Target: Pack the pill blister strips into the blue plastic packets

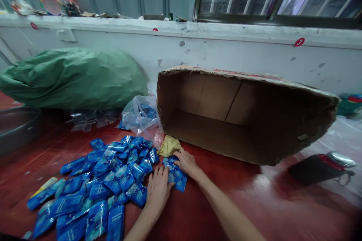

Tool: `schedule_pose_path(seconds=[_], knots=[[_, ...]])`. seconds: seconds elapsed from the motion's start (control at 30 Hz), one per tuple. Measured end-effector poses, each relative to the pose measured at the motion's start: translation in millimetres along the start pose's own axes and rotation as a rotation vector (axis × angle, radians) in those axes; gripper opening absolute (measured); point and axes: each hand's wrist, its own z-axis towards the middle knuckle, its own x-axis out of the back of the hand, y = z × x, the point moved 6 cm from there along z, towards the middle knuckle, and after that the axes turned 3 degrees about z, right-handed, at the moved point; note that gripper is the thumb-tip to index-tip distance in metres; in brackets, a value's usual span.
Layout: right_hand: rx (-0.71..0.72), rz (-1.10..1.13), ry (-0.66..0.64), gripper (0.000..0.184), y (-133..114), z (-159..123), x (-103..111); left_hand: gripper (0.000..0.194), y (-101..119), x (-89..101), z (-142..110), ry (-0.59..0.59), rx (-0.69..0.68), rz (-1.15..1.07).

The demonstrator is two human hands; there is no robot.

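Two or so blue printed packets lie flat on the red tabletop between my hands. My left hand rests palm down at their left side, its fingers apart and stretched forward, the thumb touching a packet edge. From the right, my right hand lies over their upper right part with its fingers spread, not closed round anything I can see. A crumpled yellow cloth sits just beyond the right fingertips. Left of my hands spreads a loose pile of blue packets, some overlapping.
A large cardboard box lies on its side, opening toward me. Behind the pile are a clear plastic bag with blue packets and a full green sack. A grey basin stands left; a dark flask lies right.
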Motion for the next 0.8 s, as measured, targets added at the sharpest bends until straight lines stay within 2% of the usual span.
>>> schedule_pose_path(seconds=[0.27, 0.37, 0.6, 0.8], knots=[[0.024, 0.056, -0.074, 0.024, 9, -22, 0, 0.051, 3, 3.3, -4, -0.039, 0.016, -0.008], [0.000, 0.078, -0.087, 0.025, 10, -19, 2, 0.049, 5, 1.1, -6, -0.024, 0.012, -0.006], [-0.162, 0.067, -0.008, 0.031, 2, 1, 1, 0.045, 9, -8.8, -10, 0.019, 0.003, 0.017], [-0.180, 0.063, 0.026, 0.026, 7, -2, -4, 0.044, 10, -7.3, -13, -0.004, 0.009, 0.003]])
